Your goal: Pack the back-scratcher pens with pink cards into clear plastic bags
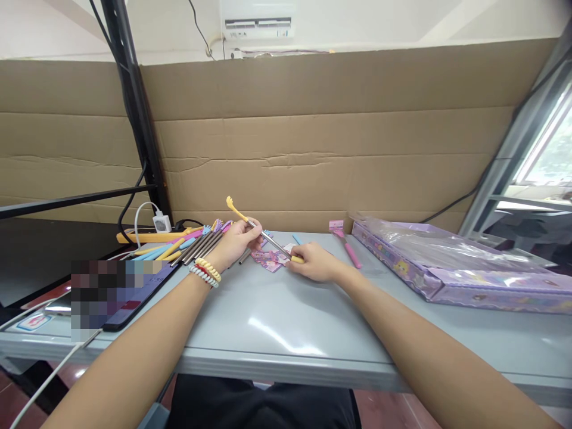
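Note:
A yellow back scratcher point(272, 241) with a metal shaft and a small claw-shaped head slants between my two hands, above the table. My left hand point(236, 243) pinches it near the yellow head, fingers closed round the shaft. At the lower end, my right hand point(314, 262) is closed on the yellow handle. Beneath them lie several pink and purple printed cards point(267, 260). Just left of my left hand is a pile of metal-shafted scratchers point(201, 247) with coloured handles. A pink back scratcher point(352, 253) with a card on its end rests right of my right hand.
On the right lies a purple printed box point(447, 286) with clear plastic bags point(442, 244) on it. A phone point(134, 304), partly blurred out, and white cables point(58, 375) are at the left. A cardboard wall point(313, 143) stands behind the grey table point(286, 328); a black post point(138, 119) rises at left.

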Demonstrator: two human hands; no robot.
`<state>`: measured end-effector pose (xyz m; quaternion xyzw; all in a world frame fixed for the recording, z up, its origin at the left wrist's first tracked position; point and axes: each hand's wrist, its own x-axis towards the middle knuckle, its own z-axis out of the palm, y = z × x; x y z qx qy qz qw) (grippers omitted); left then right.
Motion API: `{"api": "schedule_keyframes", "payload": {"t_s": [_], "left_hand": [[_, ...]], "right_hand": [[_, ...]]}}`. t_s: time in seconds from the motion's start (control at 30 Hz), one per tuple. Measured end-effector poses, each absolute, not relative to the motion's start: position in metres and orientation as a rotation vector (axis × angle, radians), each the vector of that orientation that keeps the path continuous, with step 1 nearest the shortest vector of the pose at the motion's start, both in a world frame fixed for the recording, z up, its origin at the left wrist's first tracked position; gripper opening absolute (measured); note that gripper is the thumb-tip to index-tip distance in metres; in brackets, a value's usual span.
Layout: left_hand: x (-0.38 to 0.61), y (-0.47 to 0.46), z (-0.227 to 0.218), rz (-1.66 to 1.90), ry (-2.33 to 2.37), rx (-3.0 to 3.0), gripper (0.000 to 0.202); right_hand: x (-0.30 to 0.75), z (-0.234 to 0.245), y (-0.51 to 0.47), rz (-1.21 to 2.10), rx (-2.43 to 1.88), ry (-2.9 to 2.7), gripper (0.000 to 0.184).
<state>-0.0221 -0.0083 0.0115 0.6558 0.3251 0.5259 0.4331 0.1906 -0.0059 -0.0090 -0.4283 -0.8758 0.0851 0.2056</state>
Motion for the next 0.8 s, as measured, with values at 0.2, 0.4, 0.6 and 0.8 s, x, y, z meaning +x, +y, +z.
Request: {"api": "schedule_keyframes", "payload": {"t_s": [0.2, 0.4, 0.6, 0.8], "left_hand": [[-0.0228, -0.0074, 0.0099, 1.304, 0.821, 1.685, 0.032], [-0.0227, -0.0066, 0.0091, 1.298, 0.822, 1.699, 0.031], [-0.0221, -0.0079, 0.0100, 1.289, 0.833, 1.705, 0.029], [-0.0227, -0.0060, 0.0089, 1.266, 0.846, 1.731, 0.028]], "right_hand": [[0.1906, -0.0098, -0.0052, 0.231, -1.191, -2.438, 0.021], [0.1910, -0.0109, -0.0040, 0.206, -1.176, -2.452, 0.021], [0.1913, -0.0096, -0.0048, 0.222, -1.173, -2.458, 0.020], [0.1911, -0.0099, -0.0039, 0.218, -1.202, -2.433, 0.022]]}}
